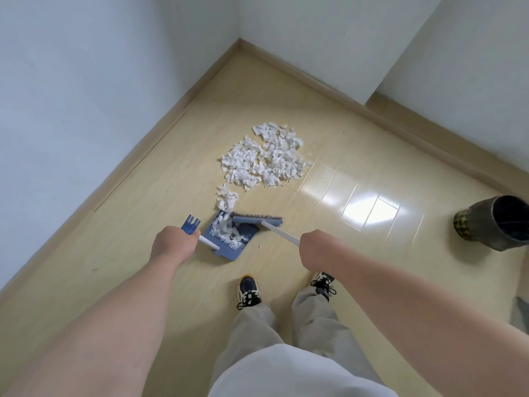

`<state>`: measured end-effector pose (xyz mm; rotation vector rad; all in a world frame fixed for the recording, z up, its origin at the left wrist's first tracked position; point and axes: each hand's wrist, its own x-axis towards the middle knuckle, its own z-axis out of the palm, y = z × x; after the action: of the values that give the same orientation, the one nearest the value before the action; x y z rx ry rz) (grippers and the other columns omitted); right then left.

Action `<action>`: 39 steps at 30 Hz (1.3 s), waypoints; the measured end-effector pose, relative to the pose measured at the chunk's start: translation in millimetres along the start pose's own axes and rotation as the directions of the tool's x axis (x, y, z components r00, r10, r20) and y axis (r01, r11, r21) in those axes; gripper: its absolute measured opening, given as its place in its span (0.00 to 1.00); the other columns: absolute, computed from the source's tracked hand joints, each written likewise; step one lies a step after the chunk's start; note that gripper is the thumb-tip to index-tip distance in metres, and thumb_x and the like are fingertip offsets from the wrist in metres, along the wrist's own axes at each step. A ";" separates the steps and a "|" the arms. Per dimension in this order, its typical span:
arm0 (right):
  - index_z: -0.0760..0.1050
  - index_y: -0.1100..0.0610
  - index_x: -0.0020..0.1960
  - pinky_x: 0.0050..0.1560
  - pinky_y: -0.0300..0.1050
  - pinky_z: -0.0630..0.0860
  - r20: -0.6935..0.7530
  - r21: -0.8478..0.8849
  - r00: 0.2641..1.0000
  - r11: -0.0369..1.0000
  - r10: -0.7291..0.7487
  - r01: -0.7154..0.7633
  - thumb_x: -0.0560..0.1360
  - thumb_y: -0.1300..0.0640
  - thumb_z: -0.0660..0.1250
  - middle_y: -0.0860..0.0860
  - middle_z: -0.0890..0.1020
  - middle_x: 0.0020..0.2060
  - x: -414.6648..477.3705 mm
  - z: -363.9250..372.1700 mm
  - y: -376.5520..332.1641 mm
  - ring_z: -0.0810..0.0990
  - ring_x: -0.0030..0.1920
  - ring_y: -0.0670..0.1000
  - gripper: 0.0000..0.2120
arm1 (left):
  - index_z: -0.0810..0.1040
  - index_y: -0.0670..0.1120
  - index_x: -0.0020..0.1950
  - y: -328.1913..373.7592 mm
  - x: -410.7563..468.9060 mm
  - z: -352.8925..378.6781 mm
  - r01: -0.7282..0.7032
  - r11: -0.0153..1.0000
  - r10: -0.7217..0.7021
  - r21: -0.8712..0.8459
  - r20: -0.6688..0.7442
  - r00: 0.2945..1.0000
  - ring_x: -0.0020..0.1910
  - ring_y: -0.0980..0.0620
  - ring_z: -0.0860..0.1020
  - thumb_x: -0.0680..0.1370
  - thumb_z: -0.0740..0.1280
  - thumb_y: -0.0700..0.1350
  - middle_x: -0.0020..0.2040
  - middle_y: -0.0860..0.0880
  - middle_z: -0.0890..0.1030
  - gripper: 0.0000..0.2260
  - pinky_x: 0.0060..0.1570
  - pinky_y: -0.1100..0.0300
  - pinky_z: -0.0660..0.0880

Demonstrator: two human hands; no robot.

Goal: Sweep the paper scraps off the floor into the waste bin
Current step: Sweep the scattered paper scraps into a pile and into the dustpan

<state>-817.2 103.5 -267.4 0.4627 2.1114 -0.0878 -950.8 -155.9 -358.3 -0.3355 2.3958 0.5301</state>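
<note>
Right hand (315,247) grips broom (257,219); left hand (171,243) grips dustpan (229,250).

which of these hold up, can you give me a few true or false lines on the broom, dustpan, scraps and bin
1. The left hand grips the dustpan by its handle. True.
2. The dustpan is empty. False: some paper scraps already lie in it.
3. The right hand holds the broom, whose head is at the dustpan's mouth. True.
4. The waste bin stands against the left wall. False: it is at the right edge of the view, far from that wall.
5. Every scrap is off the floor. False: a large pile lies on the floor beyond the dustpan.
</note>
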 end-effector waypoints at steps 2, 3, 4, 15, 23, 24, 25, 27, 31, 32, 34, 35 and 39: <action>0.76 0.58 0.57 0.26 0.40 0.67 -0.011 0.025 1.000 1.000 0.005 -0.004 0.78 0.62 0.60 0.50 0.72 0.35 -13.8 -2.7 5.0 0.70 0.29 0.47 0.10 | 0.78 0.41 0.39 -0.8 -1.0 -0.7 -0.010 1.000 0.010 0.013 0.007 1.000 0.32 0.47 0.75 0.78 0.68 0.55 0.33 0.46 0.77 0.17 0.30 0.57 0.67; 0.75 0.58 0.55 0.25 0.40 0.66 -0.020 0.037 1.000 0.999 0.009 -0.009 0.78 0.63 0.60 0.50 0.72 0.34 -20.1 -4.5 8.1 0.70 0.29 0.47 0.09 | 0.79 0.41 0.41 -1.4 -1.2 -1.0 -0.013 1.000 0.013 0.019 0.010 1.000 0.33 0.46 0.76 0.78 0.68 0.55 0.33 0.46 0.77 0.17 0.31 0.57 0.68; 0.75 0.58 0.53 0.26 0.40 0.66 -0.029 0.045 1.000 0.999 0.012 -0.010 0.77 0.63 0.59 0.50 0.72 0.34 -26.0 -6.2 11.4 0.69 0.28 0.47 0.08 | 0.79 0.41 0.42 -1.9 -2.0 -1.3 -0.014 1.000 0.013 0.021 0.013 1.000 0.34 0.46 0.76 0.78 0.68 0.55 0.33 0.46 0.77 0.17 0.32 0.57 0.68; 0.76 0.62 0.61 0.32 0.41 0.72 -0.105 0.071 0.994 0.997 -0.009 0.016 0.78 0.64 0.59 0.52 0.73 0.36 -22.7 -30.8 -10.4 0.71 0.30 0.49 0.13 | 0.77 0.41 0.39 -14.2 -4.2 1.9 0.008 0.999 -0.008 -0.035 -0.002 1.000 0.35 0.44 0.76 0.78 0.68 0.55 0.33 0.46 0.76 0.18 0.35 0.57 0.69; 0.76 0.63 0.63 0.39 0.44 0.80 -0.200 -0.183 0.956 0.966 -0.216 0.181 0.79 0.66 0.59 0.53 0.78 0.46 18.9 -46.8 -66.9 0.80 0.42 0.51 0.14 | 0.83 0.45 0.54 -4.2 11.3 5.8 -0.063 0.994 0.065 0.084 -0.025 0.998 0.36 0.46 0.78 0.79 0.64 0.58 0.45 0.46 0.82 0.18 0.32 0.59 0.67; 0.75 0.62 0.63 0.40 0.44 0.79 -0.193 -0.225 0.953 0.956 -0.234 0.189 0.80 0.66 0.60 0.53 0.79 0.51 23.9 -45.4 -72.9 0.81 0.46 0.52 0.14 | 0.83 0.46 0.55 -4.9 14.1 7.0 -0.070 0.993 0.072 0.098 -0.023 0.997 0.34 0.48 0.77 0.79 0.64 0.58 0.47 0.46 0.82 0.17 0.31 0.59 0.66; 0.75 0.61 0.64 0.37 0.43 0.77 -0.190 -0.257 0.952 0.948 -0.240 0.187 0.80 0.66 0.60 0.53 0.79 0.54 29.6 -44.0 -77.5 0.80 0.46 0.53 0.14 | 0.83 0.47 0.55 -3.6 15.5 6.8 -0.063 0.993 0.066 0.098 -0.019 0.998 0.34 0.48 0.76 0.79 0.64 0.57 0.47 0.47 0.82 0.17 0.31 0.59 0.66; 0.74 0.59 0.66 0.31 0.41 0.70 -0.189 -0.303 0.956 0.939 -0.226 0.163 0.80 0.65 0.60 0.52 0.78 0.55 38.7 -39.2 -83.6 0.77 0.43 0.52 0.15 | 0.83 0.46 0.54 -2.7 17.2 8.3 -0.055 0.994 0.057 0.094 -0.019 0.998 0.37 0.46 0.77 0.79 0.64 0.58 0.47 0.47 0.82 0.17 0.32 0.58 0.67; 0.72 0.59 0.68 0.31 0.41 0.69 -0.192 -0.328 0.961 0.936 -0.197 0.126 0.79 0.65 0.60 0.51 0.76 0.53 38.1 -25.5 -81.6 0.78 0.45 0.52 0.18 | 0.77 0.43 0.40 -3.9 14.1 7.3 -0.022 0.999 0.023 0.034 -0.018 1.000 0.36 0.44 0.77 0.78 0.67 0.56 0.36 0.46 0.79 0.17 0.35 0.58 0.69; 0.71 0.59 0.69 0.35 0.41 0.72 -0.191 -0.328 0.963 0.937 -0.193 0.123 0.79 0.65 0.60 0.50 0.77 0.54 35.1 -21.1 -80.2 0.80 0.48 0.52 0.19 | 0.77 0.42 0.40 -5.3 14.5 6.8 -0.017 1.000 0.017 0.018 -0.011 1.000 0.38 0.42 0.78 0.78 0.67 0.56 0.36 0.46 0.78 0.17 0.37 0.57 0.70; 0.71 0.59 0.69 0.40 0.42 0.74 -0.177 -0.302 0.969 0.946 -0.175 0.116 0.79 0.65 0.60 0.50 0.78 0.55 26.4 -14.3 -77.8 0.81 0.51 0.52 0.19 | 0.78 0.41 0.42 -3.7 14.3 1.8 -0.016 1.000 0.016 0.002 0.013 1.000 0.43 0.41 0.80 0.77 0.68 0.55 0.39 0.44 0.79 0.17 0.39 0.57 0.72; 0.72 0.59 0.69 0.40 0.42 0.75 -0.166 -0.289 0.973 0.951 -0.161 0.109 0.79 0.65 0.60 0.50 0.78 0.53 21.6 -10.0 -77.2 0.80 0.50 0.52 0.18 | 0.78 0.41 0.43 -2.7 14.1 -0.4 -0.017 1.000 0.017 -0.008 0.023 1.000 0.44 0.40 0.81 0.77 0.68 0.55 0.40 0.43 0.80 0.17 0.40 0.57 0.73; 0.73 0.58 0.66 0.29 0.41 0.69 -0.144 -0.215 0.985 0.975 -0.090 0.058 0.79 0.64 0.59 0.49 0.68 0.36 -5.6 2.7 -78.0 0.75 0.39 0.51 0.17 | 0.78 0.42 0.43 -1.0 7.7 -6.7 -0.040 0.999 0.041 -0.024 0.061 0.997 0.45 0.39 0.84 0.77 0.68 0.56 0.44 0.41 0.83 0.16 0.41 0.55 0.77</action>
<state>-840.3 29.0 -273.3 0.2714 2.2589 0.1314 -959.9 -160.6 -358.8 -0.2768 2.3433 0.5781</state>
